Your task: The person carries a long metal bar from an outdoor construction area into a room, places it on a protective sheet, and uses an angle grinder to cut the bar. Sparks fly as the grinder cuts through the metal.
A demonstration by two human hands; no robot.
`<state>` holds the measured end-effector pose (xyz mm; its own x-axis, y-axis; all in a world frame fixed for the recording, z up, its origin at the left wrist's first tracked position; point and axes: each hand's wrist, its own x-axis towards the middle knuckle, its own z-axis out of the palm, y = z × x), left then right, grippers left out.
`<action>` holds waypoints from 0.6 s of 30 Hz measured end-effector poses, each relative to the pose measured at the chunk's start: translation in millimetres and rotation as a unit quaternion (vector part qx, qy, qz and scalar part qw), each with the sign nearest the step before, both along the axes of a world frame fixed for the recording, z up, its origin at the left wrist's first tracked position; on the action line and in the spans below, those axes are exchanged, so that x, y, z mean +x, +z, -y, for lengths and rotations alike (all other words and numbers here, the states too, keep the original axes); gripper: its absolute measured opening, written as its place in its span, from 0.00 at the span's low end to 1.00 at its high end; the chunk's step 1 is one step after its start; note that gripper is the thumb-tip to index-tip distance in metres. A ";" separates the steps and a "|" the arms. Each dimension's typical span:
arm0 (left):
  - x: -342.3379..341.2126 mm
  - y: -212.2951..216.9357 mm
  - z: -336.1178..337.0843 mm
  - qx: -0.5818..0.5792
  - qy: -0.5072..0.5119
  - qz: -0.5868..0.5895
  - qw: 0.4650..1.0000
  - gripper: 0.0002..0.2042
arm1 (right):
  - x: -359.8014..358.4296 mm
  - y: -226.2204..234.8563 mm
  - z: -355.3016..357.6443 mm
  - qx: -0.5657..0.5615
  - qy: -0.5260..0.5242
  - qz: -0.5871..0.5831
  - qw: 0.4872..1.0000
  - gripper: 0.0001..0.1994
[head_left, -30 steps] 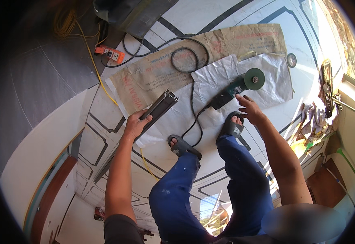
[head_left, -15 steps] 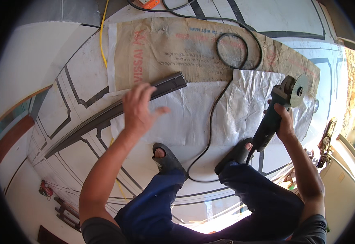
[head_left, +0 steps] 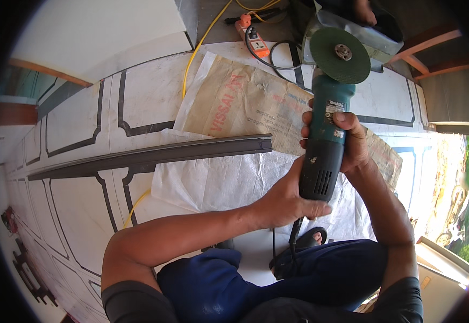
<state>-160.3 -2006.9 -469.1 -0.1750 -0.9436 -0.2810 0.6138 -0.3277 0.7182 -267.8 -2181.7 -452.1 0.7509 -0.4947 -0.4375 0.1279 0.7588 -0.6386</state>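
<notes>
An angle grinder (head_left: pixel 326 137) with a teal and black body is held up in front of me, its green cutting disc (head_left: pixel 328 56) at the far end. My left hand (head_left: pixel 285 199) grips the black rear part near the cord. My right hand (head_left: pixel 355 142) is wrapped round the teal middle, thumb on top. Below and to the left, a long dark grey metal profile (head_left: pixel 191 151) lies across the floor, its near right end resting on the spread sacks (head_left: pixel 191 180). Neither hand touches the profile.
An orange power strip (head_left: pixel 253 40) with a plug in it lies beyond the sacks. A yellow cable (head_left: pixel 191 67) runs along the floor on the left. At the far right, another person's hand (head_left: pixel 364 12) is over a metallic box-like thing (head_left: pixel 388 43). White tiles (head_left: pixel 78 121) have dark borders.
My left hand has left the place above the profile and taken hold of the grinder's rear. The grinder has come up and toward the middle, disc pointing away. The view has shifted.
</notes>
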 end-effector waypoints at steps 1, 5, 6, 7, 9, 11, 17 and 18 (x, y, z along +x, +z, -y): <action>-5.6 -6.5 -10.6 -0.033 0.025 0.017 0.999 0.37 | -5.7 -4.5 6.4 0.001 -0.006 0.001 1.000 0.35; -12.4 -17.9 -28.5 0.001 0.011 0.029 1.000 0.34 | -14.7 -13.6 -9.5 0.033 -0.046 0.005 0.998 0.29; -12.2 -18.5 -28.9 0.007 0.000 0.029 1.000 0.33 | -16.9 -14.4 -15.0 0.048 -0.055 0.009 0.997 0.28; -13.1 -19.1 -30.7 0.027 -0.025 0.057 0.998 0.32 | -20.3 -15.7 -20.4 0.029 -0.059 -0.025 0.998 0.29; -13.3 -23.7 -29.3 0.060 -0.083 0.113 0.988 0.29 | -26.8 -17.1 -27.1 -0.014 -0.075 -0.092 0.993 0.31; -25.2 -33.4 -33.7 -0.040 -0.027 0.213 0.976 0.31 | -36.1 -14.3 -33.9 -0.034 -0.062 -0.112 0.991 0.31; 45.4 -99.5 -25.0 -0.165 -0.007 0.780 0.603 0.55 | -96.6 3.3 -9.6 -0.240 -0.022 -0.225 0.944 0.30; 67.4 -122.2 -27.4 -0.079 0.020 0.813 0.577 0.58 | -100.4 13.7 -6.6 -0.293 -0.018 -0.248 0.923 0.29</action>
